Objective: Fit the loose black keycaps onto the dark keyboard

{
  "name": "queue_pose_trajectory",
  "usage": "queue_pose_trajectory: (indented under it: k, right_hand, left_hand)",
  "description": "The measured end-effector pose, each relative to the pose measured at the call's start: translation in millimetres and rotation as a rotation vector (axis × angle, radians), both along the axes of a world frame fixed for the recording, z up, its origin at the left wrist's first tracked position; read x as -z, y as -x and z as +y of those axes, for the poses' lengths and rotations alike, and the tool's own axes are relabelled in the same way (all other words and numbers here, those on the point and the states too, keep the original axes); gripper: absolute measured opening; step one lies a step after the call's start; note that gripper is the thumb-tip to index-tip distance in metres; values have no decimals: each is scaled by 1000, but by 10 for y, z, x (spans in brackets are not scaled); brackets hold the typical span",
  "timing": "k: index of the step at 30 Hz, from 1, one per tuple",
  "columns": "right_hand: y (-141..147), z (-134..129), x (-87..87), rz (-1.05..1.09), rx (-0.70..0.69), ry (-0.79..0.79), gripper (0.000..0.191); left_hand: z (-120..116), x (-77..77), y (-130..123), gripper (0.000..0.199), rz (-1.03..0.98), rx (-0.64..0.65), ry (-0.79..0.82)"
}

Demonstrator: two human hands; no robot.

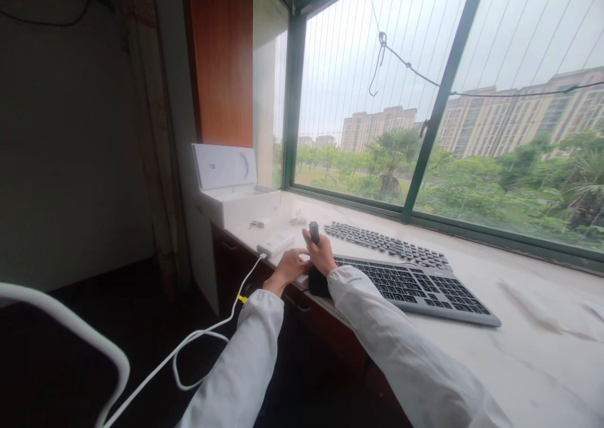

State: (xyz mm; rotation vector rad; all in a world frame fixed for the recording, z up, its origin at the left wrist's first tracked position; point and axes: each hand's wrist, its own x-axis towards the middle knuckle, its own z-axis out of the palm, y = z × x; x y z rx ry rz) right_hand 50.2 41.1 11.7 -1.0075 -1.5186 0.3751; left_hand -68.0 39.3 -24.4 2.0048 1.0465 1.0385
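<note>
My right hand [323, 254] is closed around a black cylindrical handle [314, 231], its end pointing up. What tool it belongs to is hidden by the fingers. Close beside it, my left hand [291, 267] has its fingers curled together at the counter's front edge; what they grip, if anything, cannot be made out. Below my right hand, a black object [319, 282] lies against the left end of a grey keyboard [419, 289] with black key positions. Loose black keycaps [387, 240] are laid out in keyboard rows behind it.
A white power strip [275, 243] with a white cable [189, 338] hanging down sits left of my hands. Beyond it stands an open white box [240, 202]. Clear plastic wrapping [542, 305] lies at right on the white counter [528, 365], below the window.
</note>
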Motion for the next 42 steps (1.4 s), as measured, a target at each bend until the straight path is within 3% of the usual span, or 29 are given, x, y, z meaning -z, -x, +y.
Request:
queue_pose_trajectory:
  k: [18, 25, 42]
  right_hand:
    - [-1, -25, -8, 25, 53, -65, 49]
    - [14, -47, 5, -131, 51, -148, 48]
    - [18, -41, 26, -128, 36, -160, 45]
  left_hand:
    - [-37, -50, 2, 40, 4, -4, 12]
    - [-41, -64, -6, 33, 22, -30, -12]
    - [14, -8, 1, 33, -43, 21, 22]
